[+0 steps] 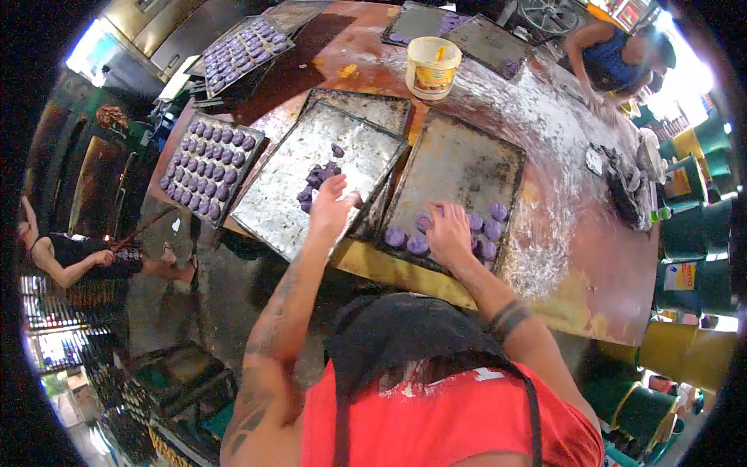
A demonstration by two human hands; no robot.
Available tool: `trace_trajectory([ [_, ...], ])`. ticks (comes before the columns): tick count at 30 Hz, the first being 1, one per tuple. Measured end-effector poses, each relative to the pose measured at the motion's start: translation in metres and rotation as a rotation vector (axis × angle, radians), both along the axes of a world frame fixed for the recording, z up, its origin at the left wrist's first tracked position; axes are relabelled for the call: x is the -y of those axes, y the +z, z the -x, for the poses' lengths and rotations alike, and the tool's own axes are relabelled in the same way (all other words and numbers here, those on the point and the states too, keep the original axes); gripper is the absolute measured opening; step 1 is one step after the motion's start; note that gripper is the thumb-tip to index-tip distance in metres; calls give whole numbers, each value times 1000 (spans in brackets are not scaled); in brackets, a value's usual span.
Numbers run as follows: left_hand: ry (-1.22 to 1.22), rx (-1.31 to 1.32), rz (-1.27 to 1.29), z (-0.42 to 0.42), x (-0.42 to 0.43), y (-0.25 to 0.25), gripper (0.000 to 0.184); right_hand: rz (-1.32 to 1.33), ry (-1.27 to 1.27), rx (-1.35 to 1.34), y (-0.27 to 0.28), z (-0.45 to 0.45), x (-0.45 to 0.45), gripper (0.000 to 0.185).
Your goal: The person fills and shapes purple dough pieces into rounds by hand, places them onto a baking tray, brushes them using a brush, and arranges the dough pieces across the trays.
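My left hand is over a metal tray, with its fingers stretched out and thumb apart beside a heap of purple dough pieces. One loose piece lies above the heap. On the darker tray to the right, my right hand reaches down among round purple dough balls. Its fingers are spread, close to one dough ball; whether they touch it I cannot tell. My palm hides part of the row.
Filled trays of purple dough stand at the left, with more behind. A white bucket sits beyond my trays. Flour covers the table's right part. One person works at the far right; another is at the left.
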State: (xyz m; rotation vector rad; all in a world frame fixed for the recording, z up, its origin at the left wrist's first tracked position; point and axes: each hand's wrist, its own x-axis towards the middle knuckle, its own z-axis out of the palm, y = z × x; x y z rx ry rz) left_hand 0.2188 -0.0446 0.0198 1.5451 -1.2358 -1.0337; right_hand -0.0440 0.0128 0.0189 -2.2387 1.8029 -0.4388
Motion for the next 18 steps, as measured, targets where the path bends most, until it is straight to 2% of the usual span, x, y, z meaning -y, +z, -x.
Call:
trace_trajectory([
  [1,7,-86,1,-17,3,5,43,65,-1,9,6,-2,-9,59],
  [2,26,4,-38,-25,2,8,38,-7,68,-8,-5,-1,-15,64],
  [5,-111,320,-62,-14,5,-1,32,-64,283,-161,-33,-3,-27,64],
  [6,-143,309,-93,-7,8,-15,27,-136,242,-141,-14,-4,-12,54],
  [7,-114,601,127,3,2,-14,23,-149,165,23,4,1,1,49],
  [9,-295,830,175,2,12,-47,21,-156,2,357,33,18,16,42],
  [10,-274,765,101,12,12,-38,20,108,-57,401,40,25,14,38],
  [11,-251,704,25,19,11,-28,19,-16,-124,422,41,38,15,36],
  [13,-251,388,62,34,3,8,21,-271,-257,482,34,64,12,33],
  [15,-229,183,19,50,-2,25,22,-272,-318,550,22,79,-13,29],
  [16,-250,95,-88,58,-3,32,27,-271,-348,584,16,87,-26,27],
  [17,-272,-89,-125,62,-2,14,28,-184,-319,543,9,97,-36,25],
  [18,-288,-146,-125,69,-6,-3,29,-103,-288,500,2,106,-48,23],
])
